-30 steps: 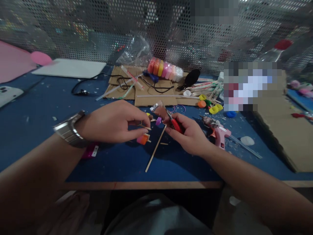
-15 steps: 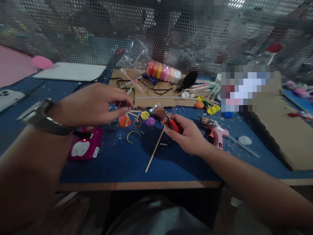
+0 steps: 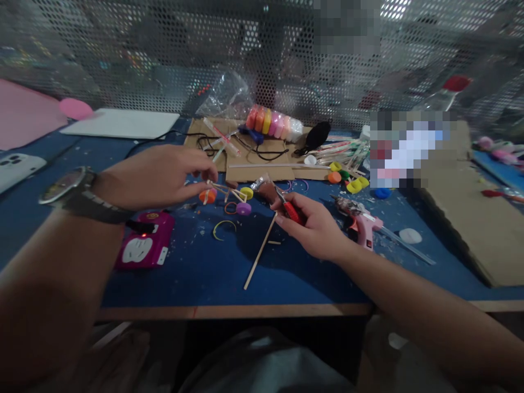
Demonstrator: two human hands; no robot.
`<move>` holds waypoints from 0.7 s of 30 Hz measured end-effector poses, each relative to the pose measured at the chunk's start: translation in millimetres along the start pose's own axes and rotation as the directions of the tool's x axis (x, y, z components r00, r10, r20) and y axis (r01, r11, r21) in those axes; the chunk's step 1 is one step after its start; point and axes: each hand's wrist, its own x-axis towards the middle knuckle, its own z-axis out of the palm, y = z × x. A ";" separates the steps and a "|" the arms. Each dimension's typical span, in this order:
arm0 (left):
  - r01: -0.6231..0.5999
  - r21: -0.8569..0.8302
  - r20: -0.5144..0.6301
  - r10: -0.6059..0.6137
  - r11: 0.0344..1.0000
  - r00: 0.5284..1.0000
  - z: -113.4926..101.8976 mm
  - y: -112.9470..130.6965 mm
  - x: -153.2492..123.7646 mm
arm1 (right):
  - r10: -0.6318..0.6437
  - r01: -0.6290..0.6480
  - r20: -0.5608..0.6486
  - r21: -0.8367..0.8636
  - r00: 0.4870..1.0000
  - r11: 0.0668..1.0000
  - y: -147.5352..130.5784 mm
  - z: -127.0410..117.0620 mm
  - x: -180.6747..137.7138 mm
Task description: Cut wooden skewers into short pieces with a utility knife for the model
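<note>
My left hand pinches one end of a small frame of wooden sticks. Orange, yellow and purple caps sit at its ends like wheels. My right hand is closed around a red-handled tool with a thin metal tip; its exact kind is unclear. A long wooden stick slants down and left from my right thumb, its upper end at the fingertips. Beneath lie a short stick piece, a yellow-green ring strip and an orange ring.
A pink glue gun with a clear glue stick lies right of my right hand. A magenta box with a lit red light is under my left forearm. Behind are cardboard, loose caps, bundled sticks and packed coloured clay.
The stick frame has tilted in my left hand: its purple cap moved left and slightly down, its orange cap slightly up. My right hand, with the tool and stick, has barely moved.
</note>
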 end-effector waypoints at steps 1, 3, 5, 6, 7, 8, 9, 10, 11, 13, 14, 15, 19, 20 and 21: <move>0.000 0.008 0.002 0.000 1.000 1.000 0.5 -0.3 0.0 | 0.002 -0.001 0.001 -0.003 1.000 1.000 -0.2 -0.1 0.0; 0.000 0.024 0.008 -0.001 1.000 1.000 1.2 -0.5 -0.1 | 0.004 -0.004 0.005 -0.005 1.000 1.000 -0.8 -0.2 0.1; -0.004 0.033 0.021 0.003 0.999 1.000 2.0 -0.1 0.0 | 0.006 -0.006 0.006 -0.005 1.000 1.000 -1.6 -0.3 0.0; -0.008 0.034 0.029 0.007 0.999 1.000 2.6 0.2 0.2 | 0.007 -0.007 0.007 -0.004 1.000 1.000 -2.0 -0.4 -0.1; -0.012 0.036 0.030 0.011 0.999 1.000 3.5 0.5 0.6 | 0.009 -0.009 0.008 -0.003 1.000 1.000 -2.4 -0.4 -0.1; -0.014 0.035 0.028 0.013 0.999 1.000 4.7 0.8 1.2 | 0.010 -0.010 0.009 -0.001 1.000 1.000 -2.8 -0.5 -0.2; -0.016 0.034 0.027 0.015 0.999 1.000 6.2 1.2 2.0 | 0.011 -0.011 0.009 0.002 1.000 1.000 -3.1 -0.5 -0.3; -0.017 0.033 0.021 0.016 0.999 1.000 8.0 1.6 2.9 | 0.011 -0.011 0.010 0.004 1.000 1.000 -3.4 -0.5 -0.3; -0.015 0.034 0.015 0.014 0.999 1.000 10.0 1.9 4.0 | 0.010 -0.010 0.011 0.006 1.000 1.000 -3.5 -0.4 -0.3; -0.023 0.035 0.017 0.023 0.999 1.000 14.3 2.7 6.4 | 0.010 -0.010 0.010 0.007 1.000 1.000 -3.5 -0.1 -0.3; -0.031 0.040 0.031 0.030 0.999 0.999 16.5 3.1 7.5 | 0.010 -0.010 0.009 0.008 1.000 1.000 -3.3 0.1 -0.3; -0.036 0.050 0.045 0.034 0.998 0.998 18.5 3.3 8.6 | 0.011 -0.011 0.008 0.009 1.000 1.000 -3.2 0.4 -0.3; -0.021 0.127 0.091 0.009 0.992 0.996 23.3 3.2 10.9 | 0.014 -0.015 0.013 0.021 1.000 1.000 -2.9 1.2 -0.5; -0.011 0.145 0.096 -0.003 0.989 0.995 23.5 3.0 11.0 | 0.015 -0.016 0.013 0.024 1.000 1.000 -3.1 1.3 -0.5; -0.001 0.159 0.099 -0.015 0.987 0.995 23.3 3.0 11.0 | 0.017 -0.017 0.013 0.025 1.000 1.000 -3.3 1.3 -0.5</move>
